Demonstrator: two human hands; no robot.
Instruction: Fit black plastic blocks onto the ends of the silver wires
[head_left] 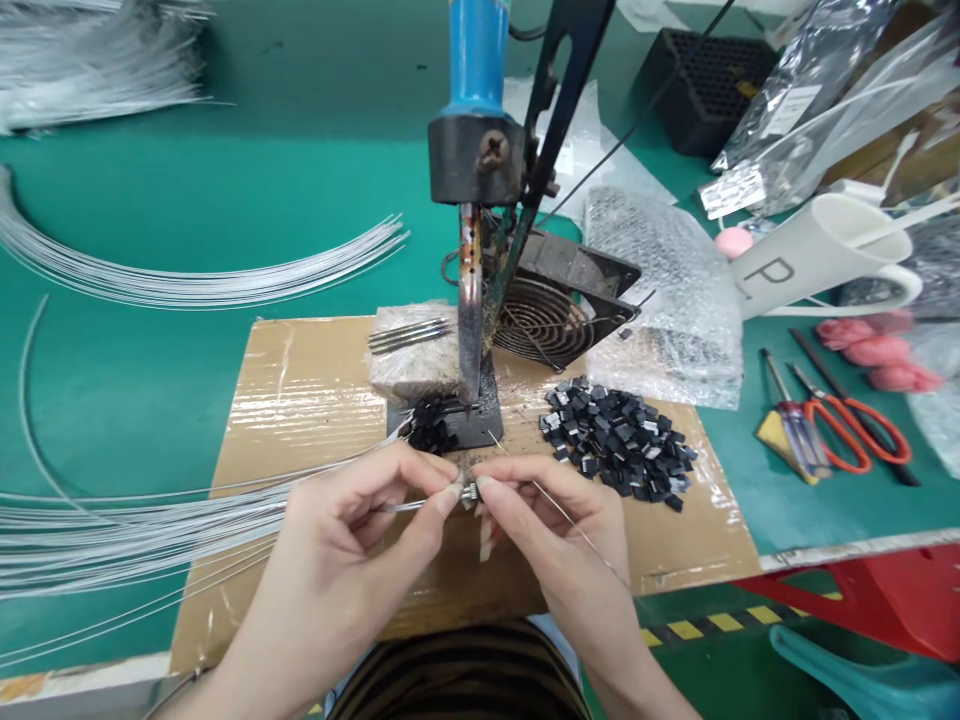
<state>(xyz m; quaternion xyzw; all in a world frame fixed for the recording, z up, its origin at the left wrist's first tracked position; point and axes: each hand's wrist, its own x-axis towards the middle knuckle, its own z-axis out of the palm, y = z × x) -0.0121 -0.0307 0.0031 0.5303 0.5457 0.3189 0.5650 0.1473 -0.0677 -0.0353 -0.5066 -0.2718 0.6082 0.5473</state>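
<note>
My left hand pinches the end of a thin silver wire between thumb and forefinger. My right hand pinches a small black part at that wire's tip, and a strand of fine wire runs back over its knuckles. Both hands meet over a tape-covered cardboard sheet, just in front of an upright soldering iron in its blue-handled stand. A small cluster of black parts lies at the iron's base. A larger pile of black parts lies to the right.
Bundles of silver wires fan out at left and across the green mat. A small fan, bubble wrap, a white mug, orange scissors and a screwdriver sit to the right.
</note>
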